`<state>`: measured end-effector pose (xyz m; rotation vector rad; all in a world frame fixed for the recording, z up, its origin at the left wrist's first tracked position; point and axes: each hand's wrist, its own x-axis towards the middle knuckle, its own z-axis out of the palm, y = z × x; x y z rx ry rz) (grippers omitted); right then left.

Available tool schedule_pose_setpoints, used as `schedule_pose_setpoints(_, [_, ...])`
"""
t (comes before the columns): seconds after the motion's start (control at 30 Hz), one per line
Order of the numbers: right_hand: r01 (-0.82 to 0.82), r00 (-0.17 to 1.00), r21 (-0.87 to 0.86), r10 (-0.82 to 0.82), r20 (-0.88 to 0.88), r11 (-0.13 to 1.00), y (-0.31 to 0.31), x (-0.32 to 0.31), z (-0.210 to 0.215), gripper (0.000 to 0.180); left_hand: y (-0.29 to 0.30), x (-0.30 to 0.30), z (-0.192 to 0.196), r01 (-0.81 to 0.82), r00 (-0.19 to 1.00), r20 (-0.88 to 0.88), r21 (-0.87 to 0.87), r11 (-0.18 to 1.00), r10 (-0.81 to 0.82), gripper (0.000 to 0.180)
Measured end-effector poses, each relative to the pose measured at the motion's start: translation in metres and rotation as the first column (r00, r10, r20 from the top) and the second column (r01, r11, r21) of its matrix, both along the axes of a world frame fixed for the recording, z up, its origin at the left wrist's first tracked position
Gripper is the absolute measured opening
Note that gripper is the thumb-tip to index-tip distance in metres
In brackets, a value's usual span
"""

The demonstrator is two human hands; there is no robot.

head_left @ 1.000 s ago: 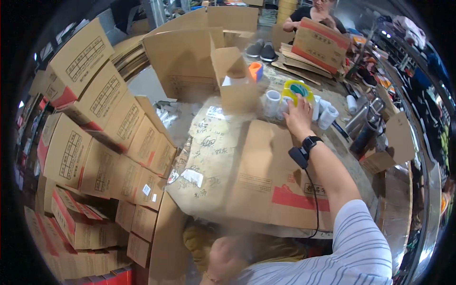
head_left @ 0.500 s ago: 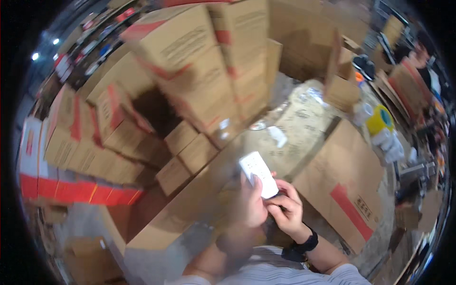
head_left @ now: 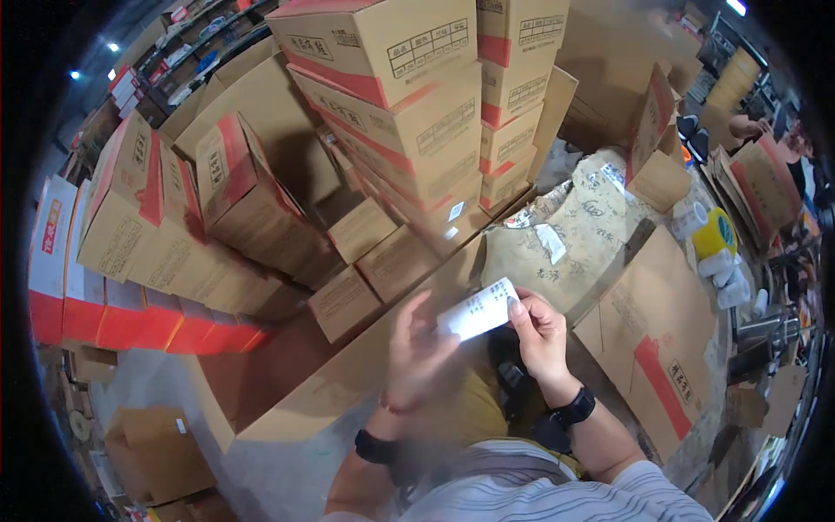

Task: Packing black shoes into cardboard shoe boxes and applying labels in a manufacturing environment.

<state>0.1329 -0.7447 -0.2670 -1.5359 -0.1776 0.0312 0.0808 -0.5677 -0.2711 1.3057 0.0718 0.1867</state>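
Note:
A small white printed paper slip (head_left: 478,311) is held up in front of me over the big open carton. My right hand (head_left: 541,335) pinches its right end between thumb and fingers, and a dark band circles that wrist. By the slip's left end is my left hand (head_left: 413,352), smeared by motion. Its fingers look spread apart; whether they touch the paper I cannot tell. Beneath the slip, the large open carton (head_left: 322,396) holds several small brown boxes (head_left: 348,304) and tall stacked cartons.
Tall stacks of cartons with red stripes (head_left: 409,113) rise ahead. Orange-red and white boxes (head_left: 122,322) line the left. A scribbled, wrapped sack (head_left: 565,235) and a flattened carton (head_left: 648,339) lie to the right, beside tape rolls (head_left: 715,230). Another person (head_left: 752,130) is at far right.
My left hand has come off the slip to the left and spread its fingers. The slip has turned flatter, and my right hand now grips its right end. The view has shifted slightly.

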Motion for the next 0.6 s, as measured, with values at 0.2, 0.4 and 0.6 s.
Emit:
schedule_pose_setpoints(0.2, [0.036, 0.982, 0.004, -0.036, 0.185, 0.999, 0.003, -0.013, -0.004, 0.015, -0.016, 0.0, 0.001, -0.086, 0.991, -0.099, 0.033, 0.996, 0.089, 0.068])
schedule_pose_setpoints(0.4, [-0.131, 0.989, 0.305, 0.144, -0.021, 0.943, 0.005, -0.008, -0.004, 0.005, 0.001, 0.011, 0.002, 0.081, 0.993, -0.083, -0.08, 0.993, -0.088, 0.036])
schedule_pose_setpoints(0.6, [-0.162, 0.944, -0.345, 0.248, 0.219, 0.924, 0.0, 0.009, 0.02, 0.007, 0.002, 0.007, -0.002, 0.051, 0.996, -0.086, 0.173, 0.984, -0.036, 0.018])
